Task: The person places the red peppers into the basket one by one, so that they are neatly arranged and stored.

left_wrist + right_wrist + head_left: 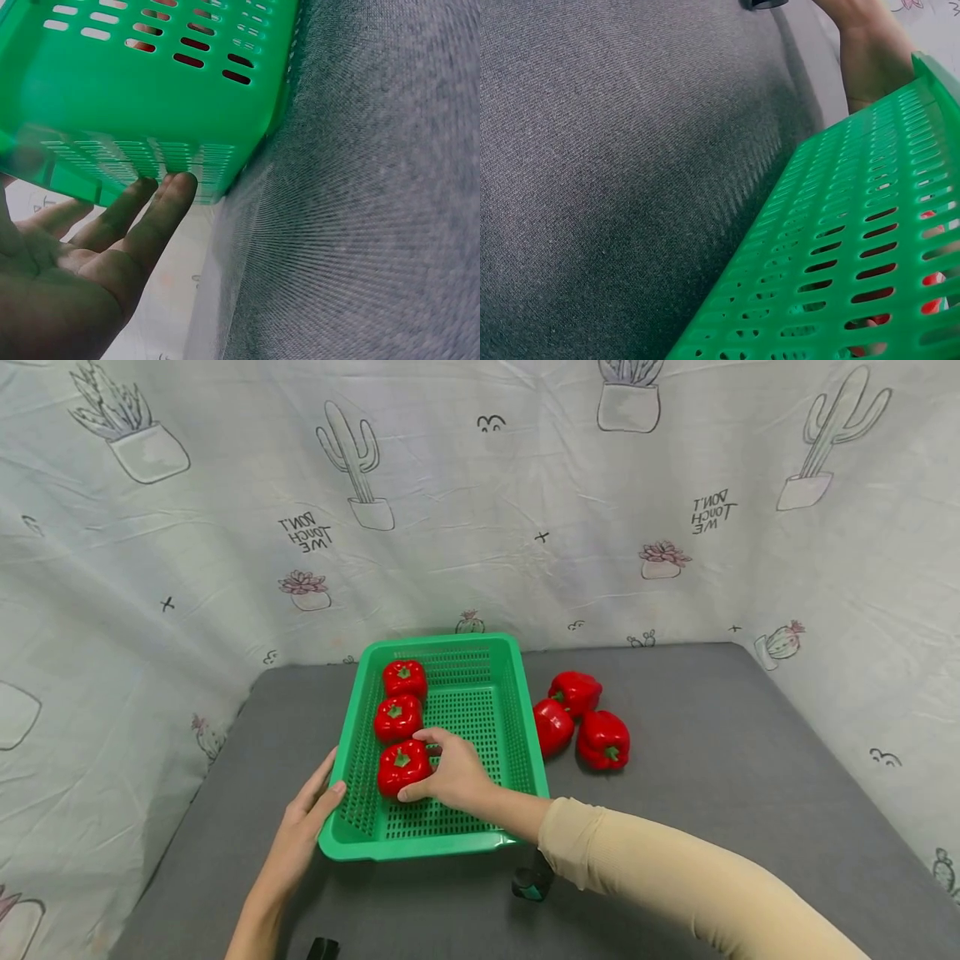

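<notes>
A green perforated plastic basket [465,843] sits on the grey table, with three red bell peppers in a column along its left side. My right hand [457,772] reaches in over the basket's right side. It grips the nearest bell pepper [401,767], thumb at the front and fingers at the back. Behind that one are a middle pepper [397,718] and a far pepper [405,678]. At the basket's left side rests my left hand [303,818], thumb by the rim. In the left wrist view, its extended fingers [161,217] touch the outer wall.
Three more red peppers lie right of the basket: one at the back [576,692], one against the basket side [553,727] and one in front [603,740]. A cactus-print cloth [510,568] hangs behind the grey table [720,760].
</notes>
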`<state>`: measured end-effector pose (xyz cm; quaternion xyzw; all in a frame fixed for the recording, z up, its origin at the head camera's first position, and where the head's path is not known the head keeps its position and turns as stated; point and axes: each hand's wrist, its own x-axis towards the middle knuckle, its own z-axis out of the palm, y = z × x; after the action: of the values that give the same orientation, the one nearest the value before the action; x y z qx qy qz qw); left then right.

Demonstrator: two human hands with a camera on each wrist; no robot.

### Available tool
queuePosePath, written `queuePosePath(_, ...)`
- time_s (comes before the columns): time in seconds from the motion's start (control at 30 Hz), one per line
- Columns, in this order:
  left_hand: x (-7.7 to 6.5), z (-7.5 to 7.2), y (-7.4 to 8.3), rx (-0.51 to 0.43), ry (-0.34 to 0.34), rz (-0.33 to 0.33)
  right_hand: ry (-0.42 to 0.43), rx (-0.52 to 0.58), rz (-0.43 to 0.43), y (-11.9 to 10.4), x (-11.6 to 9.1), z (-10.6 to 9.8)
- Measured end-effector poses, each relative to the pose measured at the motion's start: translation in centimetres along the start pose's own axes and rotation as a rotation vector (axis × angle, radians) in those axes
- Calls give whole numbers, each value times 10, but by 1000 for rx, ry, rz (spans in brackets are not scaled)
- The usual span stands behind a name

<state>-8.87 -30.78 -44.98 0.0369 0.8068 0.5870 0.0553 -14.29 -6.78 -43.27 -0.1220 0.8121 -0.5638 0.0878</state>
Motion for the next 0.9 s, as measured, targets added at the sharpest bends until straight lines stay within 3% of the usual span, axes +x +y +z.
queuePosePath(0.3,-2,0,1,-11,4,-6,-19,-19,-78,2,4,3)
queuePosePath(0.9,-2,2,5,-29,-9,20,-13,-92,-114,1,2,2)
